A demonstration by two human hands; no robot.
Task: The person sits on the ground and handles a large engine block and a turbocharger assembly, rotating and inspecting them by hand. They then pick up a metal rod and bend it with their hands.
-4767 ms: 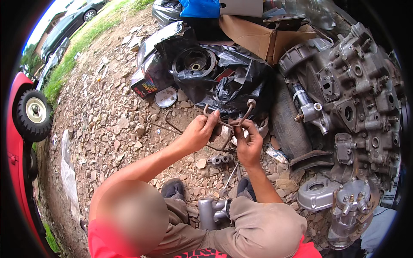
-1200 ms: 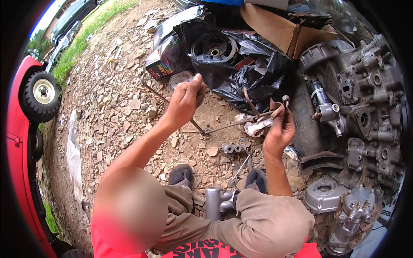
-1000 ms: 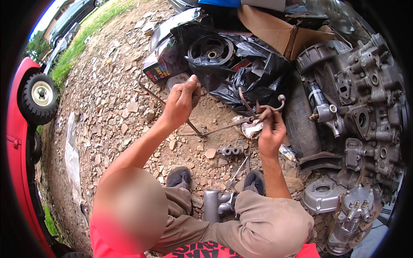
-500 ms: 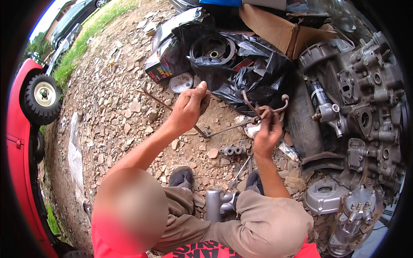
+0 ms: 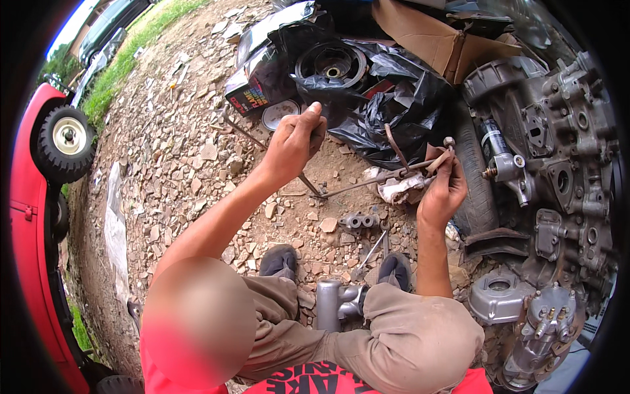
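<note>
A thin, bent metal pipe (image 5: 359, 186) runs between my two hands, with a second bent length (image 5: 396, 144) rising beside its right part. My left hand (image 5: 297, 142) is closed around the pipe's left arm, thumb on top. Near the right end, by a nut fitting (image 5: 449, 141), my right hand (image 5: 444, 190) pinches the pipe together with a small brown scrap (image 5: 438, 161), which looks like folded paper or sandpaper. Behind the pipe lies a dirty white rag (image 5: 401, 189). A small metal part with two round bores (image 5: 359, 221) rests on the ground below.
A silver pipe casting (image 5: 328, 305) stands between my legs. At right are a tyre (image 5: 478, 194) and a large engine block (image 5: 535, 131). Black plastic bags (image 5: 400, 98), a pulley wheel (image 5: 331, 65) and a cardboard box (image 5: 423, 39) lie ahead. A red vehicle (image 5: 29, 217) is far left.
My right hand has slid right along the pipe to its nut end, where the brown scrap now shows. My left hand keeps its hold on the pipe.
</note>
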